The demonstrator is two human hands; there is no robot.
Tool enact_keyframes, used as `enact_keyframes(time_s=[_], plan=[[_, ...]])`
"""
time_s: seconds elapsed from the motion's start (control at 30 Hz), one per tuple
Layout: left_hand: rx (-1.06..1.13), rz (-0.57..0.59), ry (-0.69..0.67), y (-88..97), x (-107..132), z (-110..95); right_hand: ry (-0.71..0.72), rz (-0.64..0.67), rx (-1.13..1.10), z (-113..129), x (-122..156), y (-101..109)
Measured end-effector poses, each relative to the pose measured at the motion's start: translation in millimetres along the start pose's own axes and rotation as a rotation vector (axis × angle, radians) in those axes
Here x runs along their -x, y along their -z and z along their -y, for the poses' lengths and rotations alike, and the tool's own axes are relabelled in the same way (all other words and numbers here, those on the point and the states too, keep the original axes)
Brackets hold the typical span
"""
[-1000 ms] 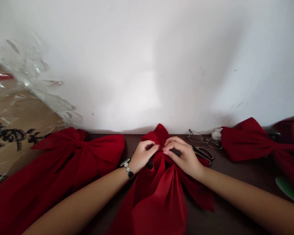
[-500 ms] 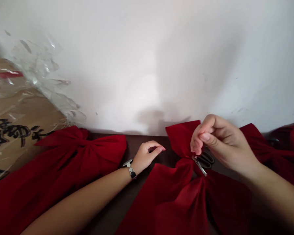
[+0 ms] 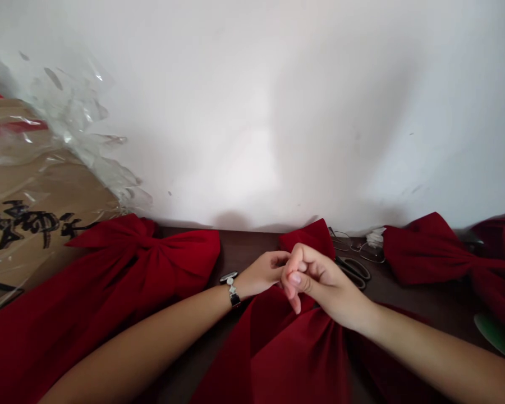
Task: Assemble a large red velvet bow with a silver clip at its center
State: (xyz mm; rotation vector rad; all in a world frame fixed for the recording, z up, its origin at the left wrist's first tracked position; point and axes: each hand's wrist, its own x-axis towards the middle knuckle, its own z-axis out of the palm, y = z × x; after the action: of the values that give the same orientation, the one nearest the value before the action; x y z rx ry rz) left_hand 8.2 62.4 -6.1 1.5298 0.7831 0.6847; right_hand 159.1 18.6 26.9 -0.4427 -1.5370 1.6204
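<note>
Handwriting [image 3: 37, 224] in thick black strokes is the only lettering we notice, on a brown carton [image 3: 79, 182] to the far left of the middle bow [image 3: 298, 359]. The strokes look like Chinese characters, though we cannot read them with confidence (clear plastic [image 3: 88, 126] wraps the carton and throws glints). Red bands cross the carton higher up.

That middle bow, of deep red cloth, lies on the dark worktop [image 3: 242, 249] under our hands, one loop rising behind them and its tails spreading toward us. Our right hand [image 3: 320, 283] is over the bow's gathered centre, its grip narrow, thumb close against curled fingers; we cannot tell whether anything is pinched there. Our left hand [image 3: 263, 275], with a banded watch [image 3: 233, 292] at the wrist, sits at the bow's left side. Its fingertips are hidden behind the right hand, so we cannot tell what its grip holds.

Left of the middle bow lies a second red bow [image 3: 151, 247] with long tails. Just right of its raised loop are dark-handled scissors [image 3: 356, 272] and, behind them, thin-framed glasses [image 3: 372, 260] near a white wad [image 3: 376, 238]. Farther right of the middle bow we see another red bow [image 3: 429, 252] and a green object [image 3: 494, 336].
</note>
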Motion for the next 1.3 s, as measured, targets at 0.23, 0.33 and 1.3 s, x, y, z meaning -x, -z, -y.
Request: enact_keyframes(time_s=[0.23, 0.33, 1.3], plan=[[-0.016, -0.088, 0.091, -3.7, 2.2, 4.8, 0.02, 0.168, 0.197, -21.1, 17.2, -15.0], [0.068, -0.247, 0.066, 0.5, 3.6, 5.0, 0.214, -0.011, 0.535, -12.5, 18.2, -4.7], [0.052, -0.276, -0.05, 12.7, 5.4, 6.2, 0.042, -0.396, 0.644, -46.9, -2.0, 42.5]])
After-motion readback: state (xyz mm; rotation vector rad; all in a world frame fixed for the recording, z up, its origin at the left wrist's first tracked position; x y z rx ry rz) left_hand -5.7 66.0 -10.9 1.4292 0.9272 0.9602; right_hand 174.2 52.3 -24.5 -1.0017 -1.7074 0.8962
